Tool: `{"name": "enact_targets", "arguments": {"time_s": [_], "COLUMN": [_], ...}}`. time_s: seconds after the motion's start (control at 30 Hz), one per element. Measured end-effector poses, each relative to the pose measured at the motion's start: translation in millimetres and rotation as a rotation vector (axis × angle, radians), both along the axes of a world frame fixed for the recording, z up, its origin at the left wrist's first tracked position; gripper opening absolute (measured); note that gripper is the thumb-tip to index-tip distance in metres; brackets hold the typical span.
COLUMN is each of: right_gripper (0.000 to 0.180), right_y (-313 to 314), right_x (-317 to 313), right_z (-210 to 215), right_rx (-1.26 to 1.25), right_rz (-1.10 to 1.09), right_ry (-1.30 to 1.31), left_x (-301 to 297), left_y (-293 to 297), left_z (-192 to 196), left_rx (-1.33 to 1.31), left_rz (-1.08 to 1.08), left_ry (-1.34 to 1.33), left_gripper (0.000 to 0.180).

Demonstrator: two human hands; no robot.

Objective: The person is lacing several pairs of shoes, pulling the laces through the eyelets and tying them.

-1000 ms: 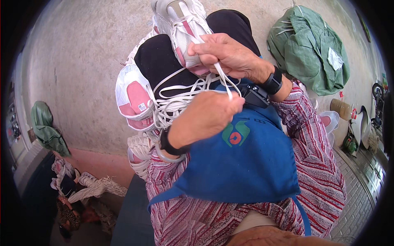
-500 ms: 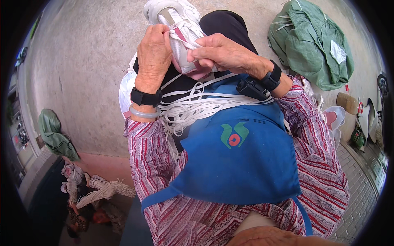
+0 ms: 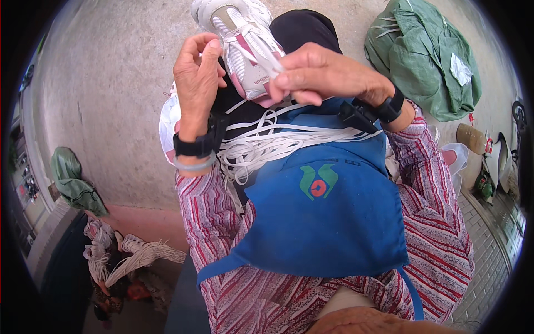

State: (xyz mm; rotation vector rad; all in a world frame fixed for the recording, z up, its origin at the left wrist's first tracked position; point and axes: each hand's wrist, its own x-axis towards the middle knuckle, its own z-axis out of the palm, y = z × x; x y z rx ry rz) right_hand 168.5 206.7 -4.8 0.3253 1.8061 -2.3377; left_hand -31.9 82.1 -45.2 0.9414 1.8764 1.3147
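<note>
Right hand (image 3: 328,76): you're pinching a lace (image 3: 271,62), likely keeping it taut.
Left hand (image 3: 197,78): loosely spread beside the shoe (image 3: 239,53), seemingly free.

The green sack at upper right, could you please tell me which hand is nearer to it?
Right: the right hand is left of the green sack, apart from it; the left hand is farther, left of the white-and-pink sneaker.

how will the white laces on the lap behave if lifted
The white laces would probably droop, since they loop loosely. Being thin and flat, they look light, and might tangle where they cross.
</note>
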Motion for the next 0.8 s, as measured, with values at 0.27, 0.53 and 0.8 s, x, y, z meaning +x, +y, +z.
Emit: {"name": "enact_targets", "arguments": {"time_s": [0.27,0.53,0.8], "right_gripper": [0.017,0.029,0.029], "right_y": [-77,-17,-30], "right_x": [-10,23,-11], "right_z": [-16,5,-39], "right_rx": [0.885,0.734,-0.722], "right_rz": [0.030,-0.041,-0.468], "right_ry": [0.317,0.076,-0.088], "left_x": [29,65,96], "left_y": [-15,-37,-54], "left_z": [25,40,49], "left_rx": [-0.277,0.050,-0.017], "left_rz": [-0.169,-0.200,-0.464], "left_ry": [-0.359,-0.751,-0.636], "left_gripper": [0.043,0.026,0.029]}}
